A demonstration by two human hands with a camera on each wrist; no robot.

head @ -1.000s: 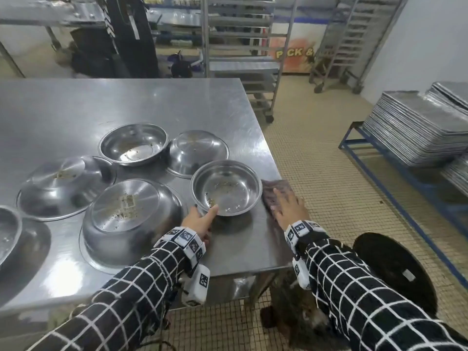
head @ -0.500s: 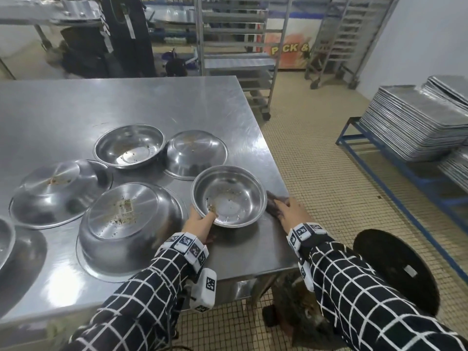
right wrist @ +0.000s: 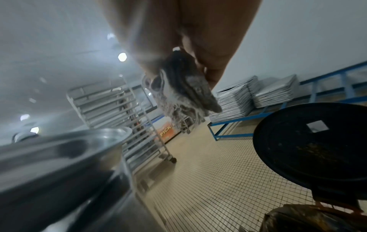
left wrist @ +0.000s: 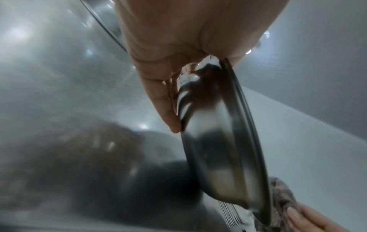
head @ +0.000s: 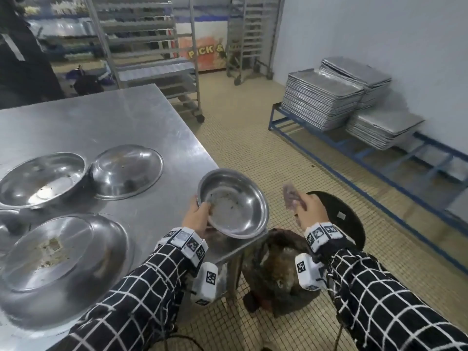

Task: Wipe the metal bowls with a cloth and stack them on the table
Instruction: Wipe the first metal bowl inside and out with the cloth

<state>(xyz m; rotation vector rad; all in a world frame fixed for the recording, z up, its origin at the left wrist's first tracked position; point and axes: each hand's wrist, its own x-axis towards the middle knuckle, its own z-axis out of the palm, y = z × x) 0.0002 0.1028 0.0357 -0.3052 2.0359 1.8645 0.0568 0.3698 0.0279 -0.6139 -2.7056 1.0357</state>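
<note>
My left hand [head: 198, 216] grips the near rim of a small metal bowl [head: 235, 202], thumb inside, fingers under it [left wrist: 166, 100]. The bowl [left wrist: 224, 150] is lifted and tilted over the table's right front corner, with specks of dirt inside. My right hand [head: 305, 210] holds a crumpled grey-brown cloth [head: 291, 196] in the air to the right of the bowl, past the table edge. In the right wrist view the cloth [right wrist: 184, 94] hangs from my fingers [right wrist: 210, 66]. On the steel table [head: 101, 122] lie other bowls: one upright [head: 40, 179], two upside down [head: 126, 171] [head: 60, 259].
A black round stool [head: 339, 219] stands on the tiled floor right of the table corner, with a dark bag [head: 278, 269] below it. Stacks of metal trays [head: 336, 97] sit on a blue frame by the right wall. Wheeled racks [head: 152, 46] stand behind the table.
My left hand has lifted the small bowl off the table and tilted it over the corner. My right hand has picked the cloth up from the table and moved right.
</note>
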